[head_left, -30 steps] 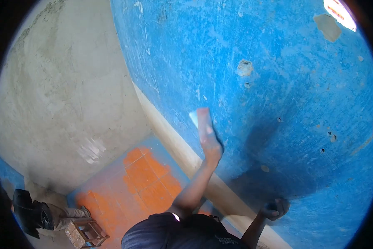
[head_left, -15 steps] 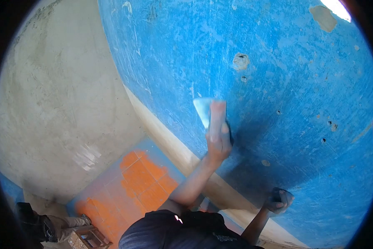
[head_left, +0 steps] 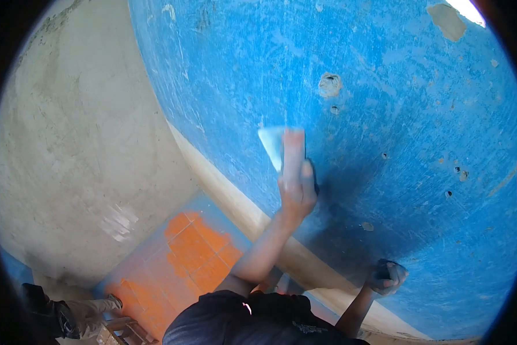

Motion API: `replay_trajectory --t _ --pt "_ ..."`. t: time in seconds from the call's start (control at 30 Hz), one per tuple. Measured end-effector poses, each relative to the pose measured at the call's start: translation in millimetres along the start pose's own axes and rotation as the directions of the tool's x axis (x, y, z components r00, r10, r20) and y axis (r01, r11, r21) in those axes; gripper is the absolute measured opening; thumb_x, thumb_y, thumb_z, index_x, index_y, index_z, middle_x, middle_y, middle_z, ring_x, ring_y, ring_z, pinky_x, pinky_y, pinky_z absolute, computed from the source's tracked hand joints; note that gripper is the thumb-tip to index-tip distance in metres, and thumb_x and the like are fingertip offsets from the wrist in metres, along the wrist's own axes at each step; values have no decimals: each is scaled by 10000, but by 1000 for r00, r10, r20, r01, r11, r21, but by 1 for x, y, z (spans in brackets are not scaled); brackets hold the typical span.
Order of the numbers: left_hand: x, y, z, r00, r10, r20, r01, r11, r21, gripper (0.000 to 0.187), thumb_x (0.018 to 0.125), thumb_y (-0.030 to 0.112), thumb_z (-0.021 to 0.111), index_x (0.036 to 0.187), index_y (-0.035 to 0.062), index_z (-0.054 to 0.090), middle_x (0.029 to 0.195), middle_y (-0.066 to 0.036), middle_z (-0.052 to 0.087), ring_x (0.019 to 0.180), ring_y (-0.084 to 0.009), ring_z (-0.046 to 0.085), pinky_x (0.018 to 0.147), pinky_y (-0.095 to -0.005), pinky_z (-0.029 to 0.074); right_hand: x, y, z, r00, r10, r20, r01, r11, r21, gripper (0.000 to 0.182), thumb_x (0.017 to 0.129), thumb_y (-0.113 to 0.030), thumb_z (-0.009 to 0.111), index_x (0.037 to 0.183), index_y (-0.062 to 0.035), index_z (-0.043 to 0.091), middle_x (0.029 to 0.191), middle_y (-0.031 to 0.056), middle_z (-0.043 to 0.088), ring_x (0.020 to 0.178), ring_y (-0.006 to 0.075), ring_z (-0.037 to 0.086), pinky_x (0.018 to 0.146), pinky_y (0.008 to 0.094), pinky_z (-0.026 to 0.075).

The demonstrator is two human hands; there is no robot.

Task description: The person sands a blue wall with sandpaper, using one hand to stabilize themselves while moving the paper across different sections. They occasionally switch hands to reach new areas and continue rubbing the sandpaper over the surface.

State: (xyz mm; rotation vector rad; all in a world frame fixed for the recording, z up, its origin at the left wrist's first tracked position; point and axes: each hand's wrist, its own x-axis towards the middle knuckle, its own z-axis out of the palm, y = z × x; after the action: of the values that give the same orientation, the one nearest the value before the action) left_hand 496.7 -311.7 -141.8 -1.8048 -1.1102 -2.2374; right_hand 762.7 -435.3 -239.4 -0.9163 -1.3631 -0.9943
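Note:
A scraper [head_left: 271, 147] with a pale triangular blade lies against the blue wall [head_left: 252, 69]. My left hand [head_left: 297, 192] is wrapped round its handle, with fingers stretched up along the blade; motion blurs them. Lower right, my right hand [head_left: 388, 280] is close to the same wall, its fingers curled round a dark thing [head_left: 384, 267] that I cannot make out. Scratches and scuffed paint cover the wall around the blade. Above and right of the blade are a patched hole [head_left: 329, 85] and a smaller hole [head_left: 334, 109].
A bare grey wall [head_left: 86, 132] meets the blue one at left, with a pale band [head_left: 218, 184] along the blue wall's base. Dusty orange tiles [head_left: 195, 247] cover the floor. At lower left are another person's leg [head_left: 88, 313] and a wooden stool [head_left: 123, 332].
My left hand and the scraper have moved slightly up and left across the blue wall. The right hand is almost where it was.

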Motion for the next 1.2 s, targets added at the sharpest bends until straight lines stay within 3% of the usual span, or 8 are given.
replay_trajectory --t 0.1,0.3,0.5,0.63,0.7,0.8,1.0,1.2 --pt "9 1 2 999 27 -48 -27 1000 2 503 1041 218 328 1381 -141 423 1434 -334 419 1395 -457 340 1154 -486 245 -1 0 0 1000 -13 1 13 999 -53 427 1083 -221 229 890 -25 556 823 98 561 656 219 552 568 330 475" --pt "-127 -17 4 988 -67 140 77 995 -65 434 950 53 404 1327 -143 488 1394 -342 462 1361 -496 372 1146 -523 259 -5 4 6 997 24 -74 -20 998 60 435 1071 -208 256 847 -11 574 788 104 570 648 217 540 562 326 465" --pt "46 27 -3 996 85 -26 -88 985 -149 408 983 39 394 1350 -127 456 1416 -328 446 1357 -487 386 1127 -483 304 1 1 7 997 -1 -78 4 999 45 434 1066 -203 258 843 -5 574 777 105 571 646 231 535 585 352 452" --pt "13 31 2 997 57 -58 -65 987 -146 416 1004 88 391 1356 -125 455 1424 -307 453 1381 -448 376 1150 -479 264 3 -4 7 998 35 -50 -34 999 16 438 1072 -209 257 843 -9 573 781 104 573 644 233 530 593 363 444" --pt "-54 25 4 991 58 124 -28 972 -235 449 1027 160 364 1367 -120 453 1430 -295 454 1404 -424 350 1167 -485 223 5 -5 6 999 27 -37 -27 1000 1 438 1073 -211 259 844 -10 573 780 102 573 641 232 526 592 363 439" --pt "-64 22 6 985 85 152 -52 976 -210 486 1041 214 335 1383 -115 438 1454 -290 427 1420 -411 328 1174 -488 200 9 -8 5 999 32 -17 -32 999 -3 439 1074 -212 256 837 -11 566 774 100 573 639 230 524 600 363 436" --pt "71 40 11 999 -51 19 54 961 -270 450 1038 167 349 1385 -109 421 1454 -286 424 1408 -423 343 1149 -473 264 10 -12 6 997 73 -22 -74 997 -32 448 1076 -220 246 824 -13 553 760 96 566 637 228 524 621 361 430" --pt "50 53 10 949 315 -7 -300 898 -323 421 1026 123 378 1370 -114 423 1419 -287 453 1381 -423 369 1129 -463 304 12 -12 6 996 87 -15 -88 996 -34 431 1073 -212 252 827 -20 547 771 98 567 644 232 524 642 375 426"
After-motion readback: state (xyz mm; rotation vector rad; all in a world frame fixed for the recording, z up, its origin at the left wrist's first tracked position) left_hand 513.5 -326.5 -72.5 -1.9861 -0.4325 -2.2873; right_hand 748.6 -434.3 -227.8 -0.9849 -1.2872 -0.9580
